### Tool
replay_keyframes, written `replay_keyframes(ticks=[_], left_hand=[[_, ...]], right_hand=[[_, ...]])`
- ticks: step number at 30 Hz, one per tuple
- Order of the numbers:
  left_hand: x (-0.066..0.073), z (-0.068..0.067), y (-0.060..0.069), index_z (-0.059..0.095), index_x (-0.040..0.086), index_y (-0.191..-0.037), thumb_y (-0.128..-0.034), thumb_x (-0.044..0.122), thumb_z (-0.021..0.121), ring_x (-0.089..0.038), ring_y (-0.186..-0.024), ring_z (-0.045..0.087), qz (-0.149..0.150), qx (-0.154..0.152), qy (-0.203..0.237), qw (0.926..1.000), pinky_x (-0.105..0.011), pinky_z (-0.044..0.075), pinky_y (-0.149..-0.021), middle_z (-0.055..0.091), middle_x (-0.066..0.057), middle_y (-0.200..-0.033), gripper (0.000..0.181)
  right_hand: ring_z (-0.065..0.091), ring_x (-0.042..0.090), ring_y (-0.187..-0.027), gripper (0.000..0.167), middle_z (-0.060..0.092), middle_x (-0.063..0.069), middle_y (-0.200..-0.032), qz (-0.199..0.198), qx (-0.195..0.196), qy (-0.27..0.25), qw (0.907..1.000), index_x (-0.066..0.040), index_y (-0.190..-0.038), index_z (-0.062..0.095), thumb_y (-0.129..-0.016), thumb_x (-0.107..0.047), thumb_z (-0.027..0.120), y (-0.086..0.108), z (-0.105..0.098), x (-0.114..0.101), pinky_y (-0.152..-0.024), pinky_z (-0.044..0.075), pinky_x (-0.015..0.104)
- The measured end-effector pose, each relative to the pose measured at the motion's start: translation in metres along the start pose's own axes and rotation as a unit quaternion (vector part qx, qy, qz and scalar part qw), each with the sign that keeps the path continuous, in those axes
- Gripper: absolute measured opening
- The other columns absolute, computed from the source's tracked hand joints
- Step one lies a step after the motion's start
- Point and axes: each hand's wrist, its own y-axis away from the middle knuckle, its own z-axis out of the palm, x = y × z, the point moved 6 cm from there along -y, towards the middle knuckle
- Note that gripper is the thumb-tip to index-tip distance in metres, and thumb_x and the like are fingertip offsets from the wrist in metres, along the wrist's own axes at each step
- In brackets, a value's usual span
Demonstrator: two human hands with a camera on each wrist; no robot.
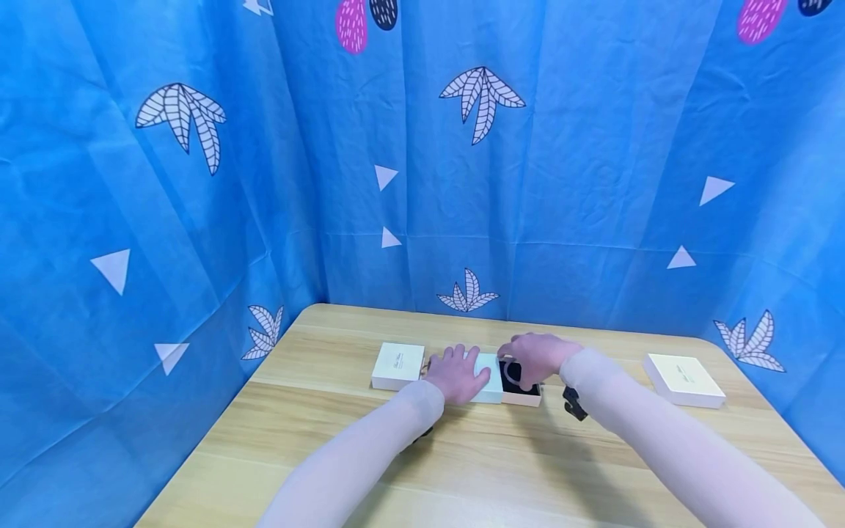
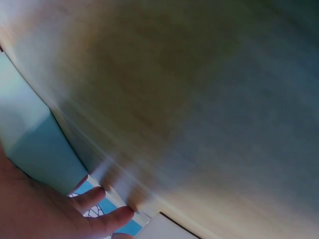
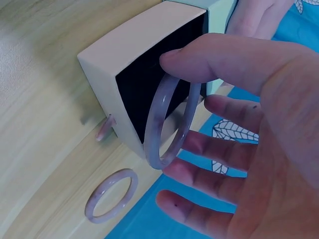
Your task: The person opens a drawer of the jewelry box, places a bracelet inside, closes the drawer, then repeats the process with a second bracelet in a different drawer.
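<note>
One black-lined box (image 3: 142, 37), bangle (image 3: 156, 117) at its mouth; hands: right (image 1: 538, 357) pinching bangle, left (image 1: 455, 376) spread.

can't really read any of it, tiny script (image 1: 399, 360) atop the white box (image 1: 396, 374) on the left, faint lettering (image 1: 685, 374) atop the cream-topped box (image 1: 680, 389) on the right, both way too small

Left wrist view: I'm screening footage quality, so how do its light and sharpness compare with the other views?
Left wrist: dim, the table blurred under murky dark patches, the left hand clearer; right wrist: brighter, the held bangle fairly crisp with a slight sheen; head: bright, the right sleeve casting a soft shadow.
</note>
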Motion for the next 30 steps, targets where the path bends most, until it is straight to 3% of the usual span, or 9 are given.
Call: replay_keyframes(ticks=[9, 30], left_hand=[[-0.0024, 0.0061, -0.0049, 0.03, 0.026, -0.157, -0.0997, 0.068, 0.016, -0.03, -0.139, 0.043, -0.006, 0.004, -0.007, 1.0, -0.059, 0.039, -0.108, 0.041, -0.007, -0.154, 0.073], [-0.0014, 0.0033, -0.0027, 0.03, 0.024, -0.157, -0.1008, 0.065, 0.018, -0.032, -0.139, 0.043, 0.003, 0.007, 0.003, 1.0, -0.06, 0.038, -0.108, 0.041, -0.009, -0.154, 0.071]], right_hand=[[0.056, 0.019, -0.086, 0.078, 0.062, 0.005, -0.118, 0.005, 0.006, 0.0, 1.0, -0.017, -0.143, 0.056, -0.069, -0.008, 0.082, 0.0014, -0.0001, -0.0041, -0.073, 0.053, 0.036], [0.058, 0.019, -0.085, 0.073, 0.064, 0.002, -0.112, 0.003, 0.017, 0.012, 0.9998, -0.017, -0.14, 0.057, -0.073, -0.02, 0.087, -0.0008, 0.0024, -0.0078, -0.078, 0.055, 0.041]])
